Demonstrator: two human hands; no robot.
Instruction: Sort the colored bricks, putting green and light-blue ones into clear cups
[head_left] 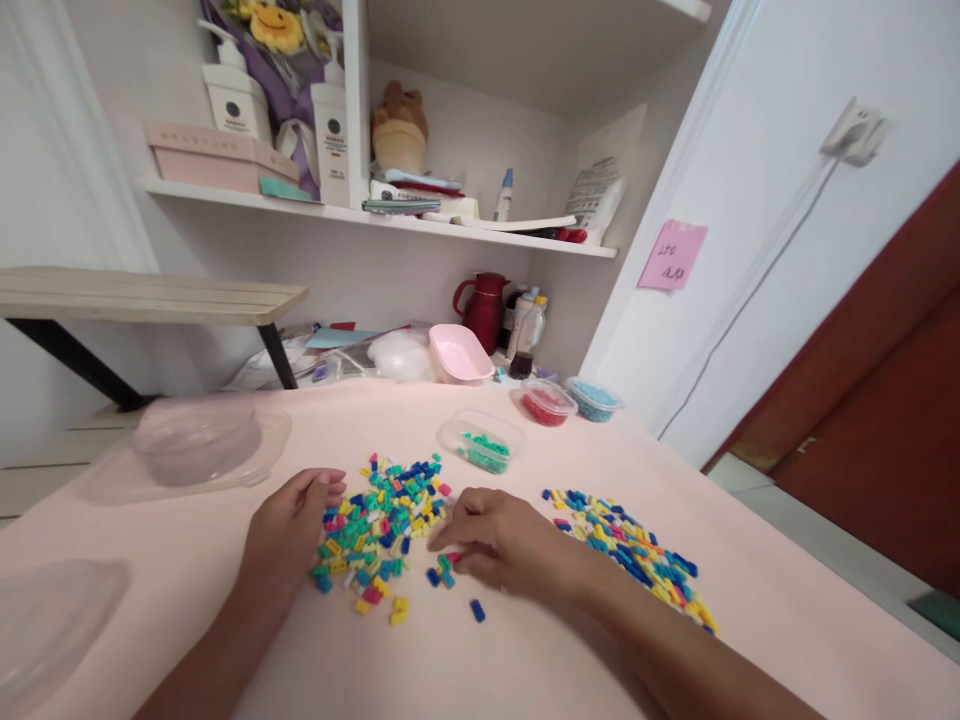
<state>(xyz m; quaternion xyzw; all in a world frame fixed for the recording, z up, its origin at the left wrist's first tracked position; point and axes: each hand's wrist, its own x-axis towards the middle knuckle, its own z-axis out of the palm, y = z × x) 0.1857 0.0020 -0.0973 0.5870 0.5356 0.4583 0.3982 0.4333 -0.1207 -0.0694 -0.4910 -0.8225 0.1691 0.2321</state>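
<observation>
My left hand [294, 515] rests at the left edge of a mixed pile of small toy building bricks [386, 515]. Its fingers curl together with the thumb against them, and whatever they may hold is hidden. At the pile's right edge, my right hand [495, 535] reaches down with thumb and fingers apart. A pink brick [454, 557] lies between them, beside a few blue and green bricks. Nearer to me, one dark blue brick [478, 610] lies alone. Beyond my hands, a clear tub [457, 440] holds green bricks [487, 452].
A second brick pile [637, 545] lies beyond my right forearm. Clear tubs of red bricks [547, 403] and light blue bricks [594, 397] stand at the back right. An upturned-looking clear container [199, 440] and a clear lid [56, 620] lie left. A pink basin [460, 355] stands behind.
</observation>
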